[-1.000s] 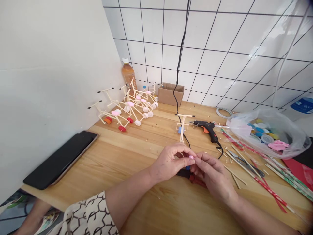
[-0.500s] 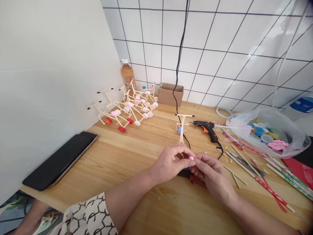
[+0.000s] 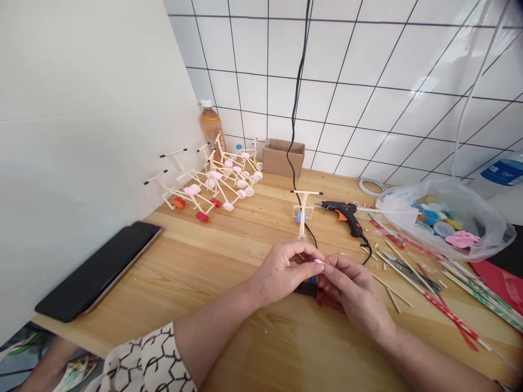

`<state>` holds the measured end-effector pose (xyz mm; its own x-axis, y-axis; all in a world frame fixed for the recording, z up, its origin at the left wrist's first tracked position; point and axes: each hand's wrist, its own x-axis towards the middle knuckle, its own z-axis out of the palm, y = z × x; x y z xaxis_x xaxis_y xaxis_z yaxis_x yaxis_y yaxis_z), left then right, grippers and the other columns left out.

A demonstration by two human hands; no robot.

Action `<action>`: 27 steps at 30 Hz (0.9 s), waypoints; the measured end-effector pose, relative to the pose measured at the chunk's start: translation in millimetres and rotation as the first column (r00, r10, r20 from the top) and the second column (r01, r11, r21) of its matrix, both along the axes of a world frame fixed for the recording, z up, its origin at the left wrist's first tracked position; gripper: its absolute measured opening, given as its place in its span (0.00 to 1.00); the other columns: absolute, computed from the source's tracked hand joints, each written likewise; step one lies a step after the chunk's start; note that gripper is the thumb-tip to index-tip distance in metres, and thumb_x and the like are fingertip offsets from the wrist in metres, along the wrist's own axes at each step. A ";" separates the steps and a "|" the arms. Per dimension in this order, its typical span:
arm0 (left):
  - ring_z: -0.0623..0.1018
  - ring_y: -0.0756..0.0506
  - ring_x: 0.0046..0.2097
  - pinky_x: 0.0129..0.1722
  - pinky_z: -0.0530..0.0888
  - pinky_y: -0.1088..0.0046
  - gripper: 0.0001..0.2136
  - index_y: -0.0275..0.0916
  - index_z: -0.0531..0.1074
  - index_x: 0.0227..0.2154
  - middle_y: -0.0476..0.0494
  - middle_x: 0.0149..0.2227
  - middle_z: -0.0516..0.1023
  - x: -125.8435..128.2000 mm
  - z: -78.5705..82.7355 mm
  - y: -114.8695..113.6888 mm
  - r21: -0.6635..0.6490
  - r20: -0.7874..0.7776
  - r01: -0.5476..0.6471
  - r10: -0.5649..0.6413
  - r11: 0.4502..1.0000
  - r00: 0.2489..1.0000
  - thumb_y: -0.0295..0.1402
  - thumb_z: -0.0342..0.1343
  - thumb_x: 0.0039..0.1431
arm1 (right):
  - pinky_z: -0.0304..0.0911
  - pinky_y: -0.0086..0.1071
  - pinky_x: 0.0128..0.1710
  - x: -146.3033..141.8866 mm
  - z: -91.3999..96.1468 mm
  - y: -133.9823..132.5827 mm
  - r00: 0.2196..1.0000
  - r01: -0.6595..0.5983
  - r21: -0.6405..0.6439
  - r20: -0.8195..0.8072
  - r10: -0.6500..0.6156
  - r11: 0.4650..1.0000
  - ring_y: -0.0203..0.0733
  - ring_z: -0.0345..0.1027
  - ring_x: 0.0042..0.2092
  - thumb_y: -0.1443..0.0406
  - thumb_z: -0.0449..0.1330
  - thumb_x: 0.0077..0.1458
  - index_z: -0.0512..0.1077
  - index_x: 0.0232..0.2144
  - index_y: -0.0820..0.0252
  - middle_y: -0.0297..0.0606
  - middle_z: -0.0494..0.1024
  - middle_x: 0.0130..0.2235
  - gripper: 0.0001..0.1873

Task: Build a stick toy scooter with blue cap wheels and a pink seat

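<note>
Where the hands meet: a small pink piece (image 3: 318,261) sits at the fingertips, with the right hand (image 3: 355,288) pinching it between thumb and fingers.
Left hand (image 3: 281,275): curled shut, fingers bent in toward the pink piece; whatever else it grips is hidden. A patterned sleeve (image 3: 155,359) covers the upper arm.
Under the hands: a blue bit (image 3: 312,279) and a dark tool with red handles (image 3: 322,298), both mostly covered.
Just ahead: a stick-built bicycle model (image 3: 302,218) with a blue wheel stands upright on the wooden table (image 3: 229,261), beside a black hot glue gun (image 3: 339,211) with an orange trigger.
To the right: loose wooden sticks (image 3: 392,288), scissors (image 3: 408,277) and red-striped straws (image 3: 449,318) lie scattered near a clear plastic bag (image 3: 486,239) of bottle caps (image 3: 443,228) and pink foam (image 3: 461,239); a tape roll (image 3: 371,186) sits behind them.
To the left: a cluster of finished stick bicycle models (image 3: 204,188) — red, orange and white wheels — stands near a juice bottle (image 3: 210,124), with a black phone (image 3: 98,272) lying along the white panel (image 3: 81,109).
At the back: a cardboard box (image 3: 283,158) stands against the tiled wall (image 3: 359,65), a black cable (image 3: 295,109) hanging down in front of it.
</note>
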<state>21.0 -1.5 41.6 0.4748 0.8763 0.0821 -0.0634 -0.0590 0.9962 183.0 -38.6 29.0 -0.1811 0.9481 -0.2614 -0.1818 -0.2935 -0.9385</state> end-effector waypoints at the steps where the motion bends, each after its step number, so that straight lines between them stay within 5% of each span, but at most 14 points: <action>1: 0.74 0.50 0.32 0.36 0.70 0.74 0.06 0.35 0.73 0.31 0.47 0.28 0.75 0.1 -0.5 0.0 -0.015 0.008 -0.002 0.002 1.000 1.000 0.33 0.57 0.53 | 0.61 0.26 0.24 0.1 -0.2 0.1 1.000 0.000 -0.003 0.000 0.000 1.000 0.32 0.61 0.25 0.56 0.62 0.50 0.69 0.27 0.60 0.32 0.68 0.24 0.13; 27: 0.74 0.50 0.33 0.36 0.70 0.75 0.07 0.34 0.72 0.33 0.46 0.30 0.75 -0.7 2.3 0.2 -0.077 -0.017 0.007 -0.009 0.997 1.000 0.33 0.56 0.54 | 0.60 0.25 0.19 -4.2 6.4 -0.3 0.989 0.005 0.065 0.145 -0.014 0.998 0.30 0.60 0.21 0.52 0.61 0.48 0.67 0.26 0.60 0.31 0.66 0.23 0.17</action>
<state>20.3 -1.3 44.0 0.4825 0.8759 0.0059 -0.0463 0.0187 0.9988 178.7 -38.8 35.4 -0.1364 0.9653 -0.2225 -0.0449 -0.2304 -0.9721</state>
